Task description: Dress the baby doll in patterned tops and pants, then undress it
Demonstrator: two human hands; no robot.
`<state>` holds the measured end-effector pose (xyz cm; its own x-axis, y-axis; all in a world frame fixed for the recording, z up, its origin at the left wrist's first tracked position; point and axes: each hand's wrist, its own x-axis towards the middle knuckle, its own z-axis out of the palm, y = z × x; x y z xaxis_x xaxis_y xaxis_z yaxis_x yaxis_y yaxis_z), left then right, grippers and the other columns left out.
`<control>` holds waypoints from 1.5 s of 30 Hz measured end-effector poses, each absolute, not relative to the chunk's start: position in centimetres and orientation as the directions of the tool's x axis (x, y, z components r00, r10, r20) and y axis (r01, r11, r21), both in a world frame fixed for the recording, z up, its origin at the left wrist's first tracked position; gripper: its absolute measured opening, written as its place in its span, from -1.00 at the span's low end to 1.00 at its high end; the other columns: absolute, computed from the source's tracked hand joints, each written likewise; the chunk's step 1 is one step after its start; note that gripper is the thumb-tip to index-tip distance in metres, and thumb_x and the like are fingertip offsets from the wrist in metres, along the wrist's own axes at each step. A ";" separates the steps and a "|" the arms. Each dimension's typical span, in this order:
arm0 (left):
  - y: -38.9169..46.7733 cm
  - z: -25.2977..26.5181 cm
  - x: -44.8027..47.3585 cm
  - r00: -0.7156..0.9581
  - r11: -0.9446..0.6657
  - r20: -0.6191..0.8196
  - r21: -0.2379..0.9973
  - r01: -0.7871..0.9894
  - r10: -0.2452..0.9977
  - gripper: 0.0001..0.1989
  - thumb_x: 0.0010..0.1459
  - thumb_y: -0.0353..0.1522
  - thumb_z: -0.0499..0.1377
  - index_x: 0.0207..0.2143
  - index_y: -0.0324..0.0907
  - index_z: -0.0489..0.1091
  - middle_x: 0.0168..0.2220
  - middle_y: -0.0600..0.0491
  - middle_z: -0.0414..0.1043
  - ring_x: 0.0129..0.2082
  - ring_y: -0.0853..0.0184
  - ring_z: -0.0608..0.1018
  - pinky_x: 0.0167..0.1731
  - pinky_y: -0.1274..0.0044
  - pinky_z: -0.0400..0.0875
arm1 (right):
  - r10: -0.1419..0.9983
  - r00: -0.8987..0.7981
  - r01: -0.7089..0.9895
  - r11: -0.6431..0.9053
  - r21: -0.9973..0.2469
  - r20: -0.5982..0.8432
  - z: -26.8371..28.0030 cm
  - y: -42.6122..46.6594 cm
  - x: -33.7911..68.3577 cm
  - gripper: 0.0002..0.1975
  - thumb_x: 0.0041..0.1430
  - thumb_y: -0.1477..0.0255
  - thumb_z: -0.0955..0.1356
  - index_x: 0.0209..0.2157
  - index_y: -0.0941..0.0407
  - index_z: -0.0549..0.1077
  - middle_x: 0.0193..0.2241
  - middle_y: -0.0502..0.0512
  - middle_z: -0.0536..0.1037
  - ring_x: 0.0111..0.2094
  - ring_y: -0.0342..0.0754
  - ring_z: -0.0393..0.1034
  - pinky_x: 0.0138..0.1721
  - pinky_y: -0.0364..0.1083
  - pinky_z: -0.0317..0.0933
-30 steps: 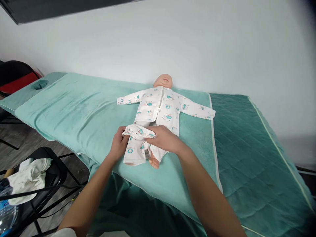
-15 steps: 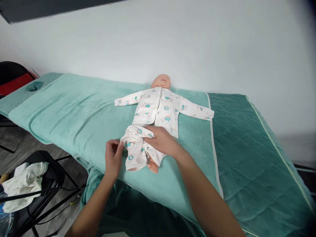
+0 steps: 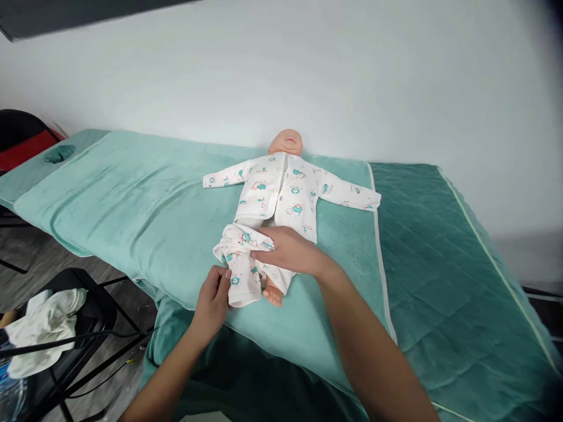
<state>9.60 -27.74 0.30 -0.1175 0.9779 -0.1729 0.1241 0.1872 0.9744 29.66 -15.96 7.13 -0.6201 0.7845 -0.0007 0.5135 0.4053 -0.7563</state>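
A baby doll (image 3: 287, 142) lies on its back, head toward the wall, in a white printed jacket (image 3: 295, 190) with both sleeves spread. White printed pants (image 3: 244, 281) are bunched around its legs, and one bare foot (image 3: 273, 295) shows at a leg opening. My left hand (image 3: 214, 299) pinches the outer edge of the pants leg on the left, near its cuff. Across the upper part of the pants lies my right hand (image 3: 288, 251), thumb on top, gripping the bunched waist fabric. Its other fingers are partly hidden. The second foot is out of sight.
The doll rests on a light green cover (image 3: 145, 193) over a long bed against the white wall. Darker quilted fabric (image 3: 440, 264) covers the right end. A black folding chair (image 3: 94, 305) holding white cloth (image 3: 48, 328) stands at the lower left.
My left hand has moved down and right, from the upper side of the pants to near the cuff. My right hand stays at the waist fabric, shifted slightly.
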 end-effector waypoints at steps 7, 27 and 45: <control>-25.9 0.0 9.7 -0.251 0.047 -0.031 0.997 0.061 0.968 -0.71 0.23 -0.11 0.20 -0.26 -0.14 0.27 -0.43 0.14 0.31 -0.47 0.43 0.33 -0.48 0.58 0.23 | 0.773 -0.632 0.554 0.407 -0.727 -0.049 7.4 -16.1 29.4 -0.81 0.13 0.25 0.41 -0.28 0.06 0.53 -0.30 -0.01 0.63 -0.30 -0.04 0.45 -0.35 -0.12 0.11; -22.8 -1.6 9.7 -0.321 -0.002 0.220 0.827 0.562 0.921 -0.82 0.31 -0.27 0.06 -0.10 -0.12 0.31 -0.22 -0.01 0.57 -0.30 0.26 0.58 -0.32 0.46 0.39 | 0.890 -0.432 0.549 0.388 -0.740 0.146 5.9 -16.6 27.9 -0.94 0.18 0.47 0.29 -0.36 0.06 0.41 -0.43 -0.01 0.54 -0.40 -0.07 0.36 -0.37 -0.12 0.05; -21.3 -1.4 9.4 -0.393 -0.037 0.213 0.911 0.410 0.895 -0.73 0.33 -0.14 0.05 -0.10 -0.13 0.32 -0.36 0.06 0.52 -0.42 0.36 0.52 -0.44 0.55 0.30 | 0.763 -0.644 0.518 0.481 -0.707 0.047 7.1 -17.1 28.6 -0.71 0.11 0.39 0.39 -0.09 -0.04 0.51 -0.24 -0.04 0.65 -0.29 -0.02 0.48 -0.35 -0.13 0.10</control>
